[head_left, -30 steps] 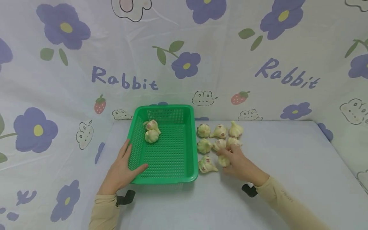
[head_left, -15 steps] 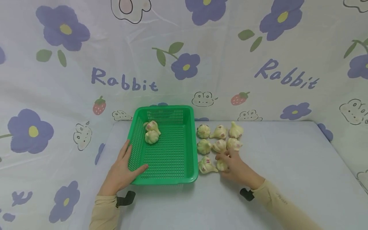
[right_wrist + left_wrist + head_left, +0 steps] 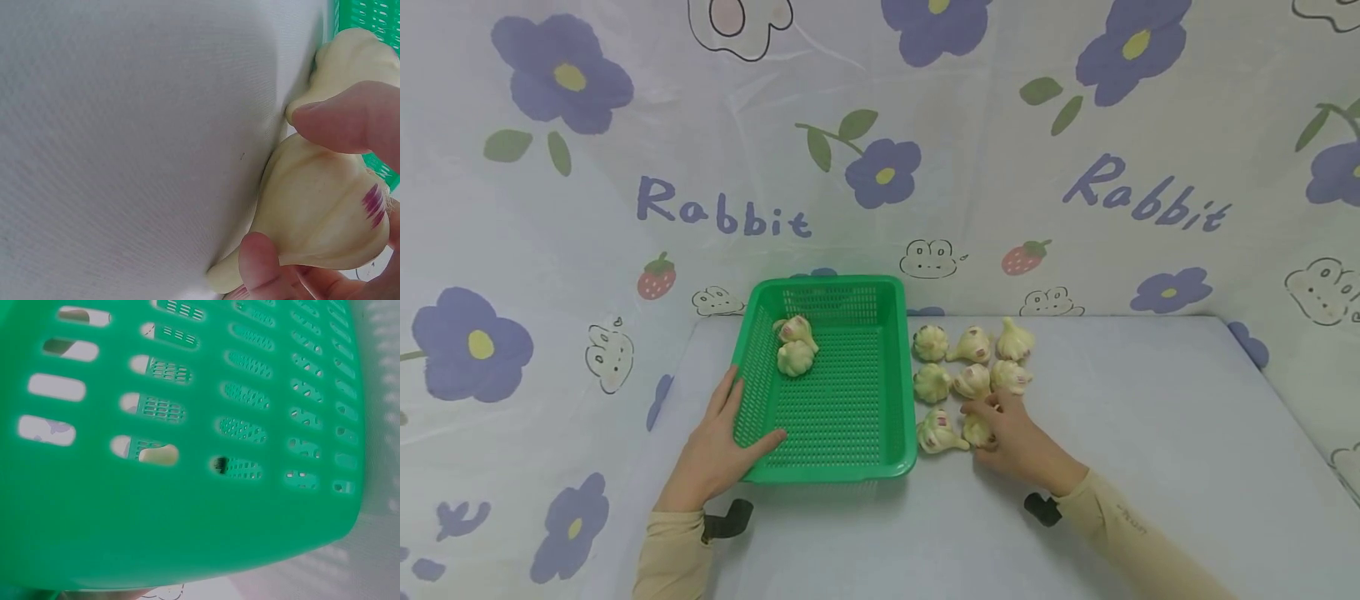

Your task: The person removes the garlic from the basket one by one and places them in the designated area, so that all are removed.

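Observation:
A green plastic basket with slotted walls stands on the table, two garlic bulbs lying in its left part. My left hand holds the basket's near left corner, thumb over the rim and fingers along the outer left wall; the left wrist view is filled by the basket's wall. To the right of the basket, my right hand grips a garlic bulb between thumb and fingers, low at the cloth. Its thumb overlaps the neighbouring garlic bulb in the right wrist view.
Several more garlic bulbs sit in close rows between the basket and my right hand, with the back row near the wall. A white cloth covers the table. A patterned curtain rises behind it.
My right hand has shifted slightly left and toward me with its garlic bulb, now beside the front-row bulb. The bulb behind the hand shows more fully. The left hand has stayed on the basket.

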{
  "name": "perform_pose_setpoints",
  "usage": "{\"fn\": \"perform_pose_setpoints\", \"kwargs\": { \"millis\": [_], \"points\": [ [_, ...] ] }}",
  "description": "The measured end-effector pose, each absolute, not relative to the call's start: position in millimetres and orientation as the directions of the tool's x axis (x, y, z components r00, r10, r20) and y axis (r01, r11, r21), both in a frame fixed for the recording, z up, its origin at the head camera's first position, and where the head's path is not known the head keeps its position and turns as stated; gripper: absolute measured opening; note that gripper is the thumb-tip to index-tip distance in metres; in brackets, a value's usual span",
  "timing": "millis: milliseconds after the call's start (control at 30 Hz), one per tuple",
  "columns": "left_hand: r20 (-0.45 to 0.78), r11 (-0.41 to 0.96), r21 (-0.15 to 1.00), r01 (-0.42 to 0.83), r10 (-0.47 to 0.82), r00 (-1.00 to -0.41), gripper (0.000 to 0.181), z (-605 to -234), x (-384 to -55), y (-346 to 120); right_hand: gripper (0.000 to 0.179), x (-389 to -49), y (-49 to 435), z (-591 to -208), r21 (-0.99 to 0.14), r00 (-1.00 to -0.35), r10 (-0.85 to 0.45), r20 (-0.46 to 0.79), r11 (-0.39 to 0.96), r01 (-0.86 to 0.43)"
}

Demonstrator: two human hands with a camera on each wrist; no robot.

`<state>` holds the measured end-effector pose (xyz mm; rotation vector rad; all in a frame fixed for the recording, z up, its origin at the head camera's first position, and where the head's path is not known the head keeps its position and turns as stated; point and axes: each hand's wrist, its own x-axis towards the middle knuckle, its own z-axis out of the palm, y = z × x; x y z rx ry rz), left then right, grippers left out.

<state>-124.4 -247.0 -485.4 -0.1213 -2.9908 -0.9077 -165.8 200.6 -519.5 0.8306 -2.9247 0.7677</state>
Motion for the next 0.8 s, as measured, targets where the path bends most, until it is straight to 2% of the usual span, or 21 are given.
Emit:
{"fn": "perform_pose_setpoints", "kwargs": {
  "millis": [433,667,800],
  "points": [
    [0.046,0.817,0.572,0.081,0.067,-0.997,0.113,-486,-122,-246,0.067,-168,201,-504,-0.446,-0.879,-0.462,0.116,0.767,-0.462],
    [0.038,0.82,0.568,0.071,0.06,-0.997,0.114,-486,-122,-245,0.06,-168,203,-482,-0.414,-0.853,-0.479,0.205,0.748,-0.519],
    [0.044,0.821,0.566,0.074,0.06,-0.997,0.114,-487,-122,-245,0.061,-168,203,-470,-0.422,-0.858,-0.474,0.199,0.748,-0.512]
  ]
}}
